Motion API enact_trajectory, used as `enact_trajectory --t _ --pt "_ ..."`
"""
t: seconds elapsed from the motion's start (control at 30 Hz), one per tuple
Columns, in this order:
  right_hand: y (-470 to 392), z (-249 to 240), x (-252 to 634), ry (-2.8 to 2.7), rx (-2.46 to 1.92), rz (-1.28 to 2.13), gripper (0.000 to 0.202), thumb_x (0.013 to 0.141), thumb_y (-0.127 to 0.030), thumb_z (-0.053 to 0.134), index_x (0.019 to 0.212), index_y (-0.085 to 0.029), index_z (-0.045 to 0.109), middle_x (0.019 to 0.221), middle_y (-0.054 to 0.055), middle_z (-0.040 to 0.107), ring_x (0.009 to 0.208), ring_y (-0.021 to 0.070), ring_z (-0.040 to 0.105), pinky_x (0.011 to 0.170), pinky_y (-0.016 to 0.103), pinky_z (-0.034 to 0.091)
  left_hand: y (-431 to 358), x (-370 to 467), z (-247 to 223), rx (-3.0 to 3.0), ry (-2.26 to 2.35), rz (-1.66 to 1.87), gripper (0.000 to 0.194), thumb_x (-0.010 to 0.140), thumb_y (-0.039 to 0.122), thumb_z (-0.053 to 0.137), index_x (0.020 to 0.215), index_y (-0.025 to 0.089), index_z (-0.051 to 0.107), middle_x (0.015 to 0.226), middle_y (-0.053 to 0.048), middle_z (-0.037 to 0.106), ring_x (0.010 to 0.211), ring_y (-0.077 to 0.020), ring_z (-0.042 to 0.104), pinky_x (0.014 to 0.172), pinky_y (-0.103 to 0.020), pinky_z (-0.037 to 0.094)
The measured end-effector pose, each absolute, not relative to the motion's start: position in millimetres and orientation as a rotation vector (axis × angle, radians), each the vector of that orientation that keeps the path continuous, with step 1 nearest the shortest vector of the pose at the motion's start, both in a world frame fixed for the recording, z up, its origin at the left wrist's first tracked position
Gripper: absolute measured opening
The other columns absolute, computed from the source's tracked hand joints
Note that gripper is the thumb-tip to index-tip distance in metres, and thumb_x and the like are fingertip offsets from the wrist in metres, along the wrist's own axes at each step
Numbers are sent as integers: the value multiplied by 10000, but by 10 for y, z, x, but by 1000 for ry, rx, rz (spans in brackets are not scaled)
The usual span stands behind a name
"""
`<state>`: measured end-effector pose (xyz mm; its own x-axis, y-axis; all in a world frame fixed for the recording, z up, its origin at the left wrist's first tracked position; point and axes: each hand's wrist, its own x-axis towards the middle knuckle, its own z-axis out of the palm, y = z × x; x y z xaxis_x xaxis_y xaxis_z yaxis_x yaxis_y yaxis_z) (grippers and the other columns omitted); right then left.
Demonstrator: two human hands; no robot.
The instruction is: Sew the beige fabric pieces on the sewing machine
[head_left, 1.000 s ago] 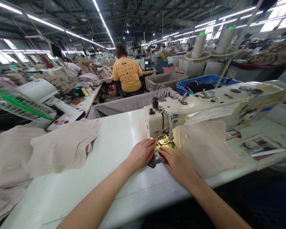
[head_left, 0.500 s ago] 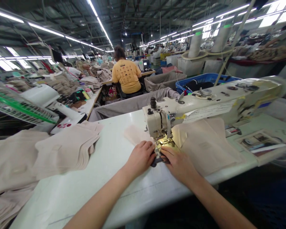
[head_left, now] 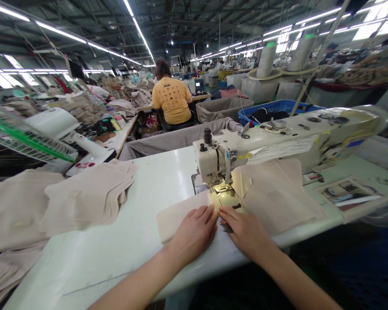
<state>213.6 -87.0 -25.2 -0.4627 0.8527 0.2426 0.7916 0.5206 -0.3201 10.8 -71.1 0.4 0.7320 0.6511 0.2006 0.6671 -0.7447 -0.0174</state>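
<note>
Beige cloth (head_left: 171, 218) lies flat on the bench (head_left: 158, 176), its inner end just in front of the sewing machine (head_left: 210, 161). The left hand (head_left: 195, 234) rests on it, fingers together and slightly bent; the right hand (head_left: 248, 232) has its fingertips close beside, at that end. Whether either grip pinches the edge cannot be told. The step looks like lining up; any feeding from here would call for level cloth and fingertips clear of the needle.
</note>
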Motion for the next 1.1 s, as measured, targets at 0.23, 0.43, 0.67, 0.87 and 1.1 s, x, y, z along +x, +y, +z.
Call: enact_trajectory --t 0.23,0.43,0.67,0.87,1.1 --pt "-739 -178 2099 -2415 -1434 283 411 894 -87 515 1266 -191 656 1331 114 666 966 228 729 829 335 576 -547 89 30 -2841 -1106 -214 303 983 248 525 1242 113 607 1297 -153 649 1145 -302 614 920 -439 570" --pt "-483 21 2017 -2420 -1457 363 333 934 -109 509 1224 -180 657 1311 103 665 1080 238 690 905 342 550 -250 46 92 -2859 -1134 -228 257 1001 250 486 1173 134 638 1277 -144 648 1081 -282 623 889 -445 572" --pt "-430 32 2011 -2385 -1439 363 295 942 -130 520 1176 -211 681 1305 65 675 1055 218 696 898 316 544 47 -36 104 -2892 -1073 -329 248 1018 271 467 1157 149 634 1149 -123 676 1044 -256 623 927 -427 551" --pt "-605 -134 2016 -2318 -1454 304 379 921 -125 510 1261 -212 654 1350 77 657 1007 224 713 876 333 568 46 -56 50 -2874 -1086 -436 258 1019 264 456 1202 169 612 1176 -125 664 1081 -246 619 955 -425 551" --pt "-668 -217 1996 -2303 -1455 208 393 928 -132 504 1290 -184 647 1363 103 651 983 244 729 828 354 598 17 -67 -21 -2870 -1079 -553 275 1015 253 453 1220 163 612 1233 -134 663 1190 -249 600 1043 -449 524"
